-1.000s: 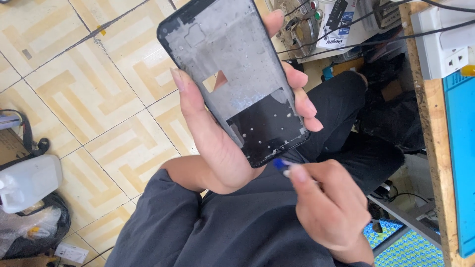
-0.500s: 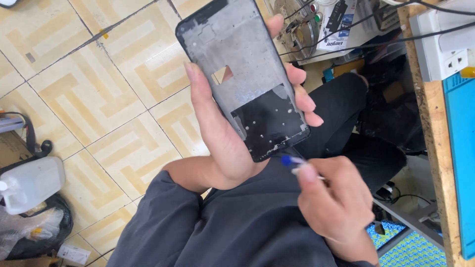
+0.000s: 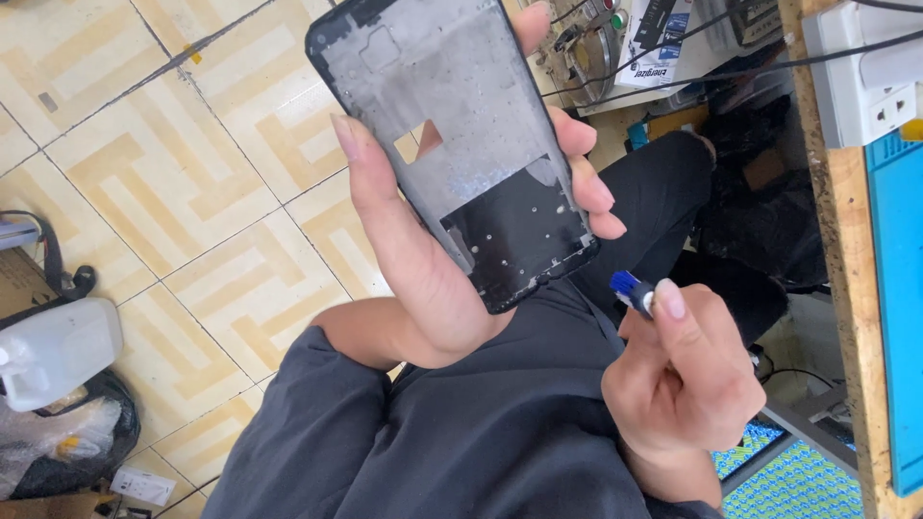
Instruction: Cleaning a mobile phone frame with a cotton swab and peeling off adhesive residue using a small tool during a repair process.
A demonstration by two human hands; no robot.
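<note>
Both hands busy: left hand (image 3: 423, 279) clamps the stripped phone frame (image 3: 452, 144); right hand (image 3: 683, 384) pinches a blue-tipped tool (image 3: 630, 291), just short of it.

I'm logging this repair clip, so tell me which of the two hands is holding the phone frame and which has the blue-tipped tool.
The left hand grips the phone frame; the right hand, lower down, pinches the blue-tipped tool.

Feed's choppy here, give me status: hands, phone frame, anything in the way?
Left hand gripping phone frame, held up over lap. Right hand pinching small blue brush, just clear of frame's lower edge. Nothing between them.
</note>
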